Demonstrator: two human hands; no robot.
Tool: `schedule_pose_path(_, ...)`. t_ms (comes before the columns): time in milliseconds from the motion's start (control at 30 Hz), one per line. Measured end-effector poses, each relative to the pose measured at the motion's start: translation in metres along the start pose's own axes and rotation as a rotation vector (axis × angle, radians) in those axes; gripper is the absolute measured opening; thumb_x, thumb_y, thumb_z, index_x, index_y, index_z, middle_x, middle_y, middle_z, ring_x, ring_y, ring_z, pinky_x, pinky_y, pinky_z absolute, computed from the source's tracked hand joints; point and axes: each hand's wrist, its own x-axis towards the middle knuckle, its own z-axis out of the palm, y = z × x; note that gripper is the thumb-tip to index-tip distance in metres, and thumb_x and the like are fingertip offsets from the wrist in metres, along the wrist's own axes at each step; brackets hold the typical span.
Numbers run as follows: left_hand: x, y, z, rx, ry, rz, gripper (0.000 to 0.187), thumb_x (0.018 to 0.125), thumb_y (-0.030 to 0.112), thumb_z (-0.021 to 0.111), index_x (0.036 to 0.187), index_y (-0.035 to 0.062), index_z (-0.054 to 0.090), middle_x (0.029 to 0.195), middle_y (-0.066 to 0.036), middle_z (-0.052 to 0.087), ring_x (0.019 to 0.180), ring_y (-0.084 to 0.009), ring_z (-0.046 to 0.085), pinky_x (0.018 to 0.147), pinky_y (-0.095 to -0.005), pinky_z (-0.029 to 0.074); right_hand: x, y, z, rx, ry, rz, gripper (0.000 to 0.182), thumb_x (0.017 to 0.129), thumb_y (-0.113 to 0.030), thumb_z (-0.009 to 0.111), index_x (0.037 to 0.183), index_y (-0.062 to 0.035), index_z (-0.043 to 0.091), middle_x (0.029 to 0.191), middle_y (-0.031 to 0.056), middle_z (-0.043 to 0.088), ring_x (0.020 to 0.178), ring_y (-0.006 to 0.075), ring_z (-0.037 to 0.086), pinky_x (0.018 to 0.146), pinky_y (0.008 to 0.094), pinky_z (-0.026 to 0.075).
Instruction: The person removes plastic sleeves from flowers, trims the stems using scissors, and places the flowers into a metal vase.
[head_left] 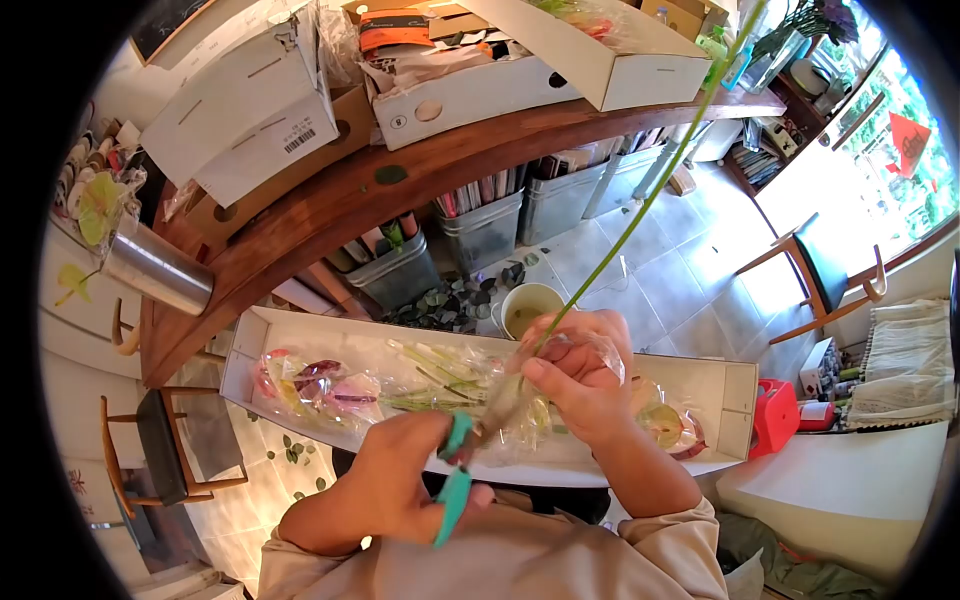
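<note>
My left hand [395,480] is closed around scissors with green handles [454,503]; the handle loops stand apart, and the blades are blurred near my right hand. In my right hand [585,370] I grip a long green flower stem [640,215], which slants up past the top edge of the view. Clear plastic wrap bunches about the fingers, and the stem's lower end is hidden there. Below both hands lies a long white cardboard box [715,405]. Inside it are plastic-wrapped flowers [320,385] at the left, loose-looking green stems [445,375] mid-box, and another wrapped flower [665,425] at the right.
A curved wooden counter [450,165] carries several cardboard boxes [460,100] and a metal vase [160,265]. Beyond my box a white bucket [530,305] stands on the floor near fallen leaves [445,305]. A red container [775,415] is at the right, chairs [165,440] at both sides.
</note>
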Motion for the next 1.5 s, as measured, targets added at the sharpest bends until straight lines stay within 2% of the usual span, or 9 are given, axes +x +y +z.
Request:
schedule_pose_path(133,-0.011,0.018,-0.005,0.077,-0.171,-0.133,0.039,0.079,0.031,0.085,0.088,0.0021,0.06,0.07,-0.012,0.062,0.059,-0.0357,0.064,0.053,-0.0443,0.051,-0.001,0.003,-0.001,-0.035,-0.012,-0.041,0.047,0.088,0.019,0.07,0.13,0.0018,0.056,0.123,0.0134,0.063,0.109,0.0266,0.071,0.094,0.041,0.061)
schedule_pose_path(233,-0.014,0.017,-0.004,0.138,-0.246,-0.375,0.039,0.083,0.034,0.082,0.086,0.0007,0.061,0.066,-0.013,0.062,0.058,-0.0373,0.065,0.054,-0.0446,0.051,0.001,-0.002,0.003,-0.105,-0.011,-0.089,0.051,0.086,0.022,0.068,0.132,0.0019,0.056,0.131,0.0127,0.056,0.111,0.0271,0.07,0.095,0.039,0.059)
schedule_pose_path(433,-0.015,0.005,0.002,-0.023,-0.267,-0.464,0.042,0.085,0.035,0.08,0.081,-0.0013,0.061,0.062,-0.017,0.06,0.058,-0.0389,0.065,0.055,-0.0457,0.051,0.001,-0.001,0.006,-0.249,-0.015,-0.222,0.057,0.083,0.025,0.067,0.133,0.002,0.057,0.131,0.0113,0.046,0.113,0.024,0.066,0.098,0.0358,0.057)
schedule_pose_path(667,-0.008,0.003,0.0,-0.092,-0.272,-0.495,0.041,0.086,0.035,0.078,0.08,-0.0025,0.062,0.065,-0.019,0.063,0.061,-0.0402,0.067,0.058,-0.0455,0.052,0.0,0.0,0.011,-0.239,-0.01,-0.245,0.056,0.084,0.024,0.067,0.135,0.0042,0.057,0.127,0.0104,0.046,0.118,0.0217,0.062,0.104,0.0351,0.054)
schedule_pose_path(767,-0.007,-0.001,0.002,-0.077,-0.254,-0.459,0.041,0.086,0.034,0.078,0.079,-0.0021,0.061,0.066,-0.02,0.063,0.063,-0.0404,0.068,0.058,-0.0449,0.052,-0.001,0.001,0.011,-0.279,-0.024,-0.235,0.06,0.084,0.018,0.068,0.139,0.0041,0.052,0.126,0.0142,0.047,0.117,0.0274,0.062,0.101,0.0429,0.056)
schedule_pose_path(967,-0.004,0.003,0.006,-0.085,-0.188,-0.475,0.039,0.087,0.031,0.078,0.079,-0.0016,0.059,0.066,-0.02,0.062,0.063,-0.0418,0.068,0.059,-0.0452,0.052,-0.007,0.003,0.014,-0.223,-0.029,-0.103,0.062,0.088,0.014,0.07,0.146,0.0059,0.049,0.127,0.0117,0.049,0.114,0.0221,0.06,0.102,0.0423,0.057)
schedule_pose_path(1267,-0.006,-0.005,0.012,-0.048,-0.121,-0.426,0.037,0.089,0.029,0.077,0.08,-0.0017,0.058,0.065,-0.021,0.062,0.062,-0.0429,0.067,0.058,-0.0456,0.052,-0.009,0.004,0.017,-0.452,0.01,-0.231,0.063,0.087,0.013,0.074,0.147,0.0059,0.054,0.121,0.0103,0.06,0.108,0.0163,0.064,0.094,0.028,0.054)
schedule_pose_path(1367,-0.005,-0.004,0.013,-0.036,-0.126,-0.436,0.037,0.09,0.029,0.076,0.08,-0.0018,0.058,0.065,-0.022,0.062,0.062,-0.0433,0.067,0.058,-0.0458,0.053,-0.012,0.001,0.014,-0.482,-0.034,-0.164,0.066,0.089,0.012,0.073,0.15,0.0037,0.051,0.134,0.0124,0.054,0.114,0.019,0.057,0.104,0.0364,0.05)
schedule_pose_path(1500,-0.007,-0.006,0.013,-0.015,-0.115,-0.412,0.036,0.091,0.028,0.075,0.08,-0.0018,0.058,0.065,-0.022,0.062,0.062,-0.043,0.067,0.057,-0.0456,0.053,-0.012,0.005,0.013,-0.431,-0.034,-0.182,0.066,0.089,0.013,0.073,0.15,0.004,0.051,0.135,0.0129,0.054,0.114,0.0192,0.057,0.103,0.0363,0.05)
